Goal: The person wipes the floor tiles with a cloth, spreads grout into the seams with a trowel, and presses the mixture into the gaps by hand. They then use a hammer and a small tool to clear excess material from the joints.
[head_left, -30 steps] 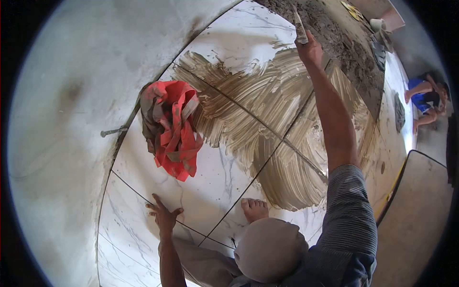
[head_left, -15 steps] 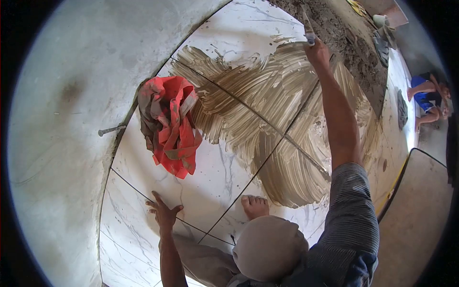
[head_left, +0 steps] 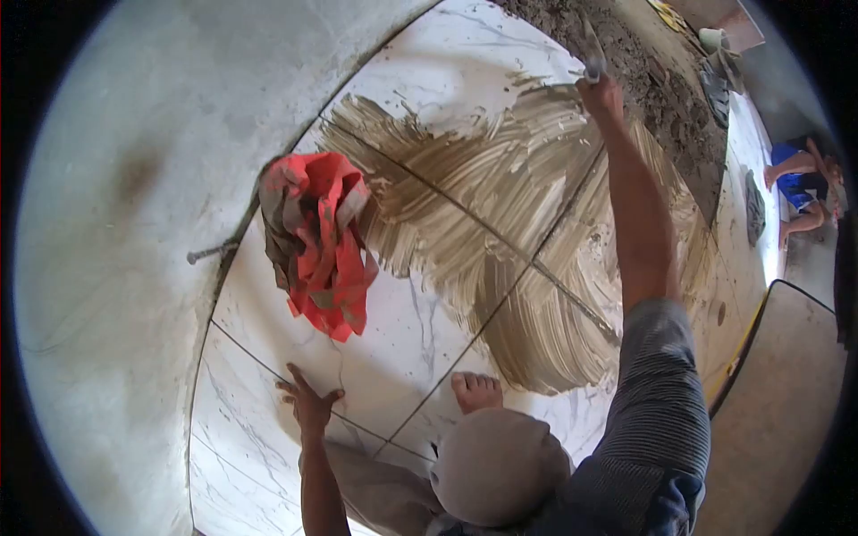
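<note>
My left hand [head_left: 310, 406] lies on the white marble-patterned tiles [head_left: 268, 429], fingers spread, beside a dark joint. My right hand [head_left: 603, 94] reaches far forward, closed on what looks like a trowel [head_left: 593, 49]. Its narrow blade points away from me over the dark wet mortar [head_left: 643, 80] at the floor's far edge; the fingers partly hide the handle. Streaky brown slurry [head_left: 545, 313] is smeared across several tiles and their joints. A crumpled red cloth [head_left: 338, 241] with muddy stains rests left of the smear.
A concrete wall [head_left: 116, 232] borders the tiles on the left, with a bolt-like metal piece [head_left: 210, 253] sticking out. My bare foot [head_left: 476, 390] stands near the smear. At far right another person [head_left: 800, 183] sits in blue shorts, near a dark cloth [head_left: 753, 205] and a pale cup [head_left: 712, 38].
My right hand has shifted slightly right with the trowel, whose blade has swung a little right. My left hand stays put on the tiles. The whole view has moved slightly.
</note>
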